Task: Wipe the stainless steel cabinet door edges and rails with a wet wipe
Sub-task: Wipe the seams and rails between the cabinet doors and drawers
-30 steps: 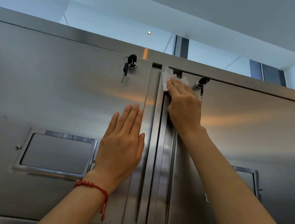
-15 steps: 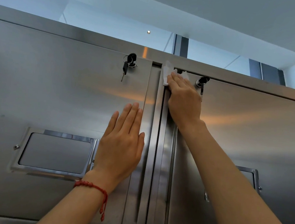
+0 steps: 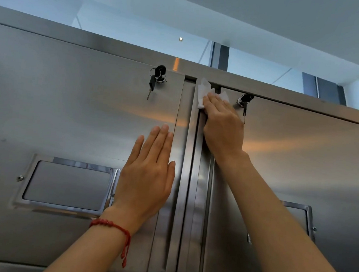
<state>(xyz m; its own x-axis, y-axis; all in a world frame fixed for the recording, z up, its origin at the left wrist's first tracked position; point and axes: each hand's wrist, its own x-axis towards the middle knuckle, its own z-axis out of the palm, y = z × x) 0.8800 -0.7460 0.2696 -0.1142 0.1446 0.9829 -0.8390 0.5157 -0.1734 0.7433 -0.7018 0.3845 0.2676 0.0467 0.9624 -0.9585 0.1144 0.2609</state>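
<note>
My right hand (image 3: 223, 126) presses the wet wipe (image 3: 203, 90) flat against the top of the vertical rail (image 3: 198, 180) between the two cabinet doors, just under the cabinet's top frame (image 3: 117, 45). The fingers lie nearly straight over the wipe, so my grip there is an open, pressing one and not a pinch; crumpled white corners of the wipe stick out above and to the left of my fingertips. The rail's long axis runs straight up and down, and my hand points up along it.

My left hand (image 3: 147, 176) rests flat on the left door (image 3: 69, 110) with fingers straight and together, pointing upward, thumb close to the door's right edge. It holds nothing. A red bead bracelet (image 3: 111, 226) circles that wrist, its tassel hanging down.

Both doors are brushed stainless steel. The left door has a lock with a bunch of keys (image 3: 156, 78) dangling near its upper right corner and a recessed rectangular handle (image 3: 67, 185) lower down. The right door (image 3: 300, 167) has its own key in a lock (image 3: 244, 101) just right of my fingers, and a recessed handle partly hidden behind my forearm. Warm orange reflections streak across both doors.

Above the cabinet are a pale ceiling with one small round light (image 3: 180, 39) and dark vertical window frames (image 3: 220, 55).
</note>
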